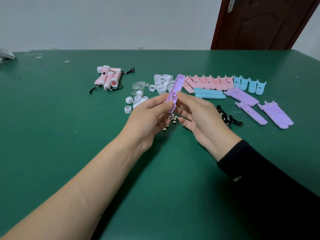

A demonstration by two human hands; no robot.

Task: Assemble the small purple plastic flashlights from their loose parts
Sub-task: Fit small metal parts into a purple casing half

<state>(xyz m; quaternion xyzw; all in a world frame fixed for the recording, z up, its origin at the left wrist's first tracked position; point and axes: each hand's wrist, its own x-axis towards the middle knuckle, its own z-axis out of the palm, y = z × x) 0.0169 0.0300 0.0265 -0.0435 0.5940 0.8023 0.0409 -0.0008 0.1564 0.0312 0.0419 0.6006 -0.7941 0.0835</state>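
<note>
Spreading across the lower frame, the green tabletop point(52, 118) gives open room beneath both forearms. At centre, the left hand point(147, 116) and right hand point(195, 114) pinch one long purple plastic flashlight shell point(175, 88) with their fingers. Four short blue plastic shells point(252, 85) sit at the upper right.

Green table point(69, 135), brown door point(259, 23), pale wall point(121, 19), socket point(140, 47).

purple shell half point(174, 93), green table point(69, 118), pink flashlights point(108, 77), white caps point(162, 84)

place: assembly workroom | green table point(52, 118) | sorted plastic parts point(207, 82) | brown door point(259, 23)
</note>
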